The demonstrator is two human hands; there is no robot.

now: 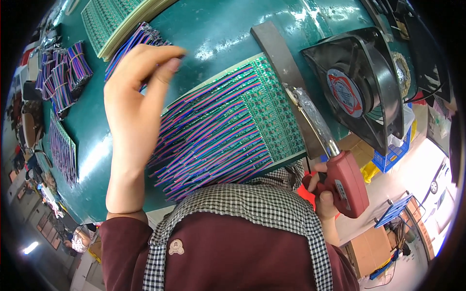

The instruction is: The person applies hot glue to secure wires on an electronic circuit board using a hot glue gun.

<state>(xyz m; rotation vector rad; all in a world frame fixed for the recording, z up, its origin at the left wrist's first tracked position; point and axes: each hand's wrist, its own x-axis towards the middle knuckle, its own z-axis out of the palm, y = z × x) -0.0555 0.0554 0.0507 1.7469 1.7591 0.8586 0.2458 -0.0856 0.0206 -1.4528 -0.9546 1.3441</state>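
My left hand (133, 102) is raised over the left side of the bench, thumb and forefinger drawn together. Whether anything is pinched there I cannot make out. Just behind it lies a bundle of purple, blue and black wires (141, 41), partly covered by the hand. My right hand (326, 203) grips a red soldering gun (348, 182) by its handle, its metal tip pointing up and left across a dark flat bar (277, 51). In front of me lies a green circuit board panel (279, 109) with rows of coloured wires (208, 138) spread leftward from it.
A black fan (357, 89) stands at the right of the green bench (213, 29). Stacked board panels (109, 19) lie at the far left, with tied wire bundles (63, 72) and another wired panel (63, 150) nearby. A blue crate (395, 150) sits beyond the right edge.
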